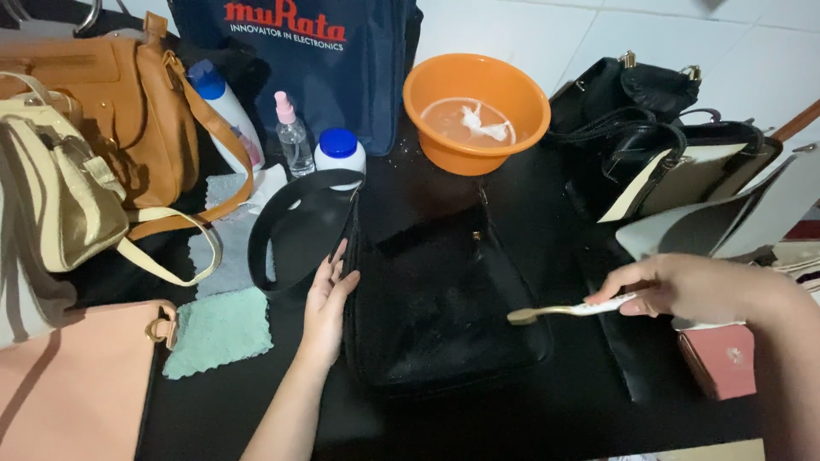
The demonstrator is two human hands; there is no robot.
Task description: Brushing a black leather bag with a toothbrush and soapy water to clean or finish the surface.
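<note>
Head view: scrubbing step in hand on black handbag, lying flat mid-tabletop, surface looking wet. Left hand open, palm pressed flat against bag's left edge beside the looped strap, steadying it. Right hand closed around toothbrush, bristle end hovering at bag's right side, contact unclear. Orange basin with cloudy water just behind bag; white bottle with blue cap, small spray bottle, green cloth to the left. Other bags all around. Likely next: bristles down onto the leather, short strokes, left palm holding firm against sliding.
</note>
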